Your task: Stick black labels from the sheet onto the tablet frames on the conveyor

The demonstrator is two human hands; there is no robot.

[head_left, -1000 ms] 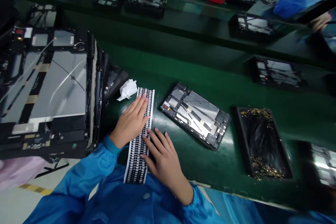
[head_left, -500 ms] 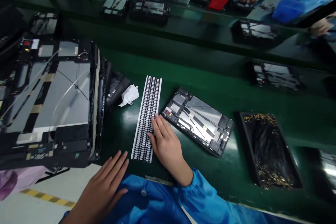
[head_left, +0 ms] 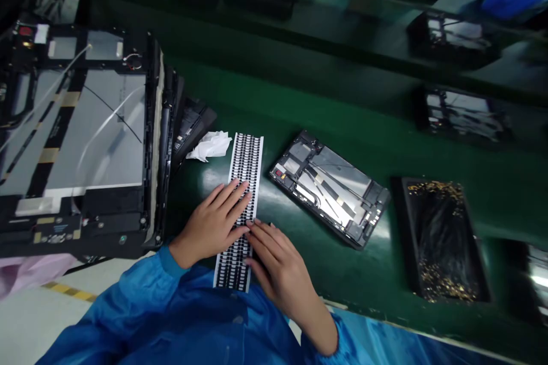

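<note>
The black-and-white die-cut strip (head_left: 245,166) lies lengthwise on the green bench mat (head_left: 325,279), its lower half under both hands. The left hand (head_left: 209,222) rests flat across it, fingers close together; the right hand (head_left: 274,256) lies against it from the other side, fingertips almost meeting the left's. Neither grips. The strip appears thin, light and limp, liable to curl; its free upper end offers the safest hold. A crumpled tissue (head_left: 209,146) lies just beside that end.

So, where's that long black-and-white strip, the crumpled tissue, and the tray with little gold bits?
Black-and-white strip (head_left: 246,165), head view, upper middle of the strip.
Crumpled white tissue (head_left: 209,146), head view, middle of the tissue.
Black tray (head_left: 411,239), head view, left rim.
</note>
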